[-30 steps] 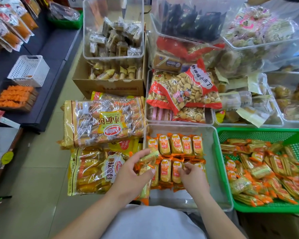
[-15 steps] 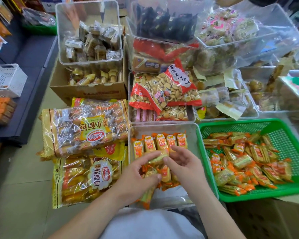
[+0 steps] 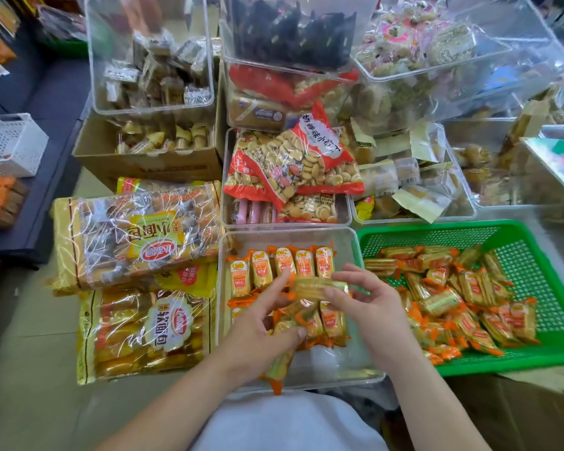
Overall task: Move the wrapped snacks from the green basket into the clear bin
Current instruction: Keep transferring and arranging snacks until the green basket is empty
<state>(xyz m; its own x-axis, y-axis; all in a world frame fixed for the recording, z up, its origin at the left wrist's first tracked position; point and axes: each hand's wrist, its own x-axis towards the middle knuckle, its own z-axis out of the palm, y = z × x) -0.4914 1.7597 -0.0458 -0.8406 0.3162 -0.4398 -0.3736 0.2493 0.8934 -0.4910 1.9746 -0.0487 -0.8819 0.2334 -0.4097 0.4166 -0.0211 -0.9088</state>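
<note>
Head view: one wrapped snack (image 3: 319, 285) is held lengthwise over the clear bin (image 3: 336, 369), pinched at its right end between the thumb and curled fingers of the right hand (image 3: 372, 310) and met at its left end by the fingertips of the left hand (image 3: 258, 330), whose thumb and palm are clamped on spare packets (image 3: 279, 366) (number not discernible). A standing row (image 3: 287, 265) is ranged along the bin's far side, and the loose pile (image 3: 453, 307) is lodged in the green basket (image 3: 534, 255), just right of the bin.
</note>
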